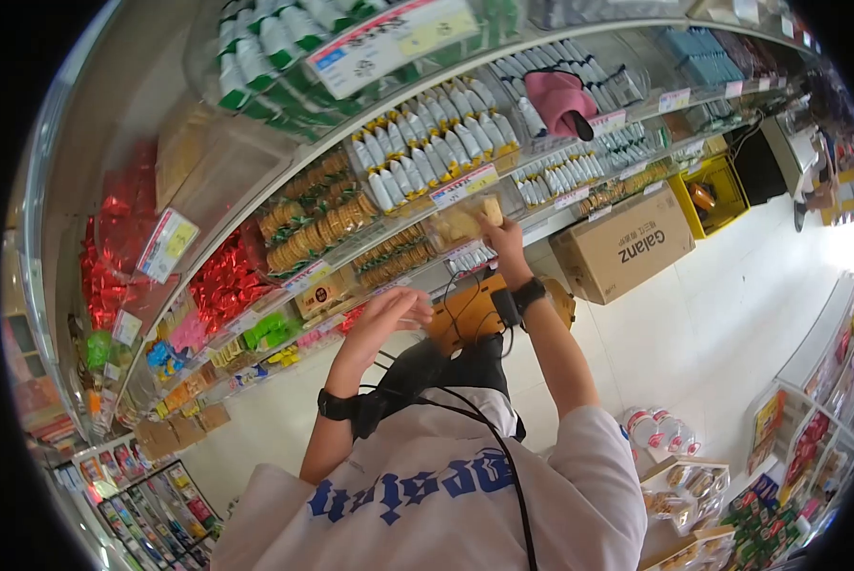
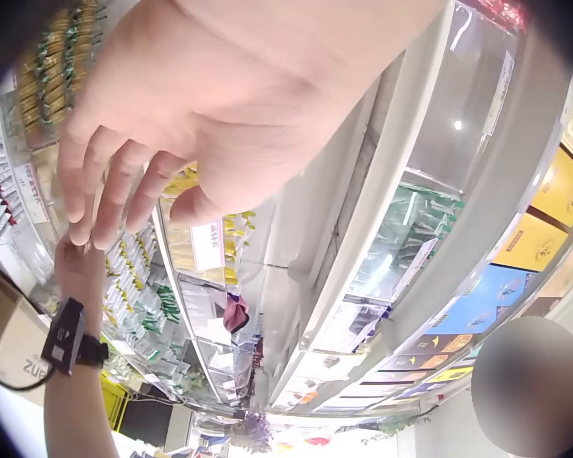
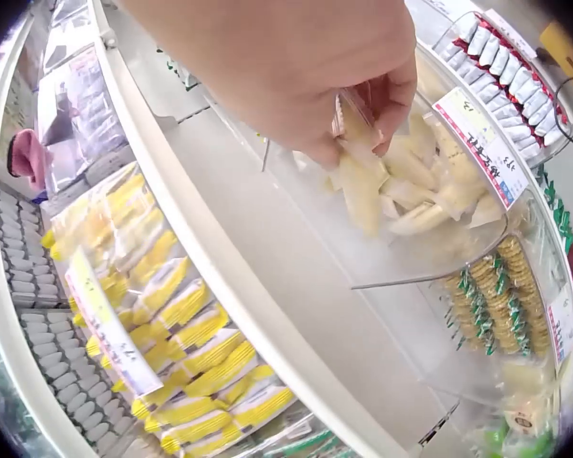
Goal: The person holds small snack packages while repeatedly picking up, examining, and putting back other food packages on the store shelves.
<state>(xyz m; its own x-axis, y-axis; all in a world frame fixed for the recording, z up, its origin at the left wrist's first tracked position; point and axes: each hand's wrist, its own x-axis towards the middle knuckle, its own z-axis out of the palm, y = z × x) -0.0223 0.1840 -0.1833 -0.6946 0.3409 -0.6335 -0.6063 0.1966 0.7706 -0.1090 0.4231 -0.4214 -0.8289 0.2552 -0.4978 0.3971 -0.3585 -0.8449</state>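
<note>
I stand at a shop shelf (image 1: 541, 224). My right hand (image 1: 496, 228) reaches into a clear plastic bin (image 3: 430, 277) of pale yellow snack packets (image 3: 401, 181). Its fingertips (image 3: 387, 105) pinch one packet (image 3: 355, 129) at the top of the pile. My left hand (image 1: 389, 309) hovers lower and to the left, in front of the shelf edge, fingers relaxed and holding nothing. In the left wrist view the left hand (image 2: 172, 114) fills the top, and the right wrist with its black strap (image 2: 67, 334) shows below it.
A Galanz cardboard box (image 1: 622, 246) sits on the floor at the shelf's foot. An orange wooden thing (image 1: 465, 309) stands just below my hands. Packs of bottled water (image 1: 660, 428) lie at the right. Rows of biscuits (image 1: 322, 224) and yellow-white packets (image 1: 436, 143) fill neighbouring shelves.
</note>
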